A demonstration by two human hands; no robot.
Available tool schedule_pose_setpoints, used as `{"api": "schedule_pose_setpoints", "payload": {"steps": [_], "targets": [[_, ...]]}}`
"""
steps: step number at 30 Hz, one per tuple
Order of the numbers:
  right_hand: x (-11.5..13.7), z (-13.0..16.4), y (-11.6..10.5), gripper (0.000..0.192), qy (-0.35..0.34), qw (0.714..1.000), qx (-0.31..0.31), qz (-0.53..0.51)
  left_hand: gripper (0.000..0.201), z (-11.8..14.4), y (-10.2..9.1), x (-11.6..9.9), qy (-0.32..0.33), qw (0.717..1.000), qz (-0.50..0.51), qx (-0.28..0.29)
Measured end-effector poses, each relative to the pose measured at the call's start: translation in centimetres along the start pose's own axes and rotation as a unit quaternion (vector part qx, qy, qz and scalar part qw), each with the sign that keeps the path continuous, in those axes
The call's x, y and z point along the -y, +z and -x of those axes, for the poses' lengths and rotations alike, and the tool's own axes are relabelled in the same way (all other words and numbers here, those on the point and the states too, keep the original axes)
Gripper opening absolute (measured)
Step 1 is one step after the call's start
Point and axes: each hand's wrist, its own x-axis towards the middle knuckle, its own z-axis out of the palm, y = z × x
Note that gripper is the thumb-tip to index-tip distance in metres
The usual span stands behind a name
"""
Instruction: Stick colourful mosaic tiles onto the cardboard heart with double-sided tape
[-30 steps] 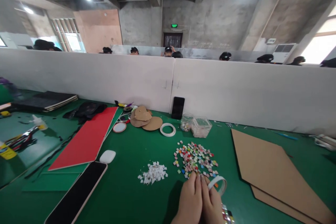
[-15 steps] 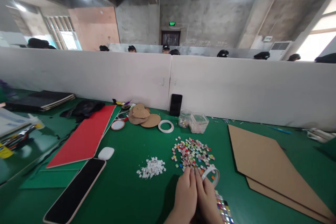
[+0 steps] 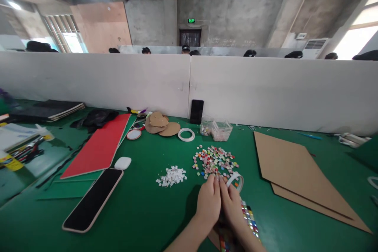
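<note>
My left hand [image 3: 209, 201] and my right hand [image 3: 232, 202] are pressed side by side, fingertips together at the near edge of a pile of small coloured mosaic tiles [image 3: 214, 159]. Both are closed, and whatever lies between the fingers is hidden. A white ring-shaped band [image 3: 240, 183], like a roll of tape, stands up right against my right fingers; I cannot tell if they grip it. Under my wrists lies a piece covered in rows of shiny coloured tiles [image 3: 250, 220], mostly hidden, with a brown cardboard edge [image 3: 215, 238] beside it. White chips [image 3: 171, 176] form a heap to the left.
Brown boards [image 3: 289, 165] lie at the right. Clear boxes [image 3: 222, 130], a white tape roll [image 3: 186, 134] and cardboard discs [image 3: 169, 129] stand farther back. A large phone [image 3: 93, 200], a white case [image 3: 123, 163] and a red board [image 3: 99, 145] are left. A white partition [image 3: 132, 82] closes off the back.
The view has tilted down slightly, so the table contents sit higher and more of my forearms and the tiled piece shows. My hands stay together in nearly the same place.
</note>
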Motion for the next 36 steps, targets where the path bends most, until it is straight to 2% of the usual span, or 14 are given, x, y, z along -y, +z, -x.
{"api": "schedule_pose_setpoints", "payload": {"steps": [4,12,18,23,28,32,36], "targets": [[0.9,-0.6,-0.3,0.044,-0.048,0.997,0.060,0.029,0.028,-0.4,0.0,0.5,0.016,1.000,0.003,-0.004],[1.9,-1.8,-0.8,0.043,-0.062,0.987,0.115,0.098,0.033,-1.0,-0.2,0.6,0.040,0.999,-0.027,-0.015],[2.4,-3.0,-1.6,0.037,-0.064,0.985,0.099,0.124,0.028,-2.4,0.0,-0.6,0.065,0.997,-0.043,-0.002],[3.3,-4.1,-1.4,0.035,-0.065,0.988,0.090,0.107,0.028,-3.4,-0.4,-1.4,0.084,0.996,-0.019,-0.011],[3.2,-4.3,-0.8,0.033,-0.056,0.992,0.084,0.079,0.029,-3.8,-0.9,-0.3,0.106,0.994,0.037,0.015],[2.4,-4.0,-0.8,0.030,-0.041,0.994,0.083,0.060,0.023,-3.5,-0.5,1.1,0.104,0.992,0.058,0.029],[2.2,-4.0,-0.9,0.031,-0.022,0.995,0.085,0.039,0.024,-3.4,-0.2,1.5,0.098,0.992,0.068,0.029]]}}
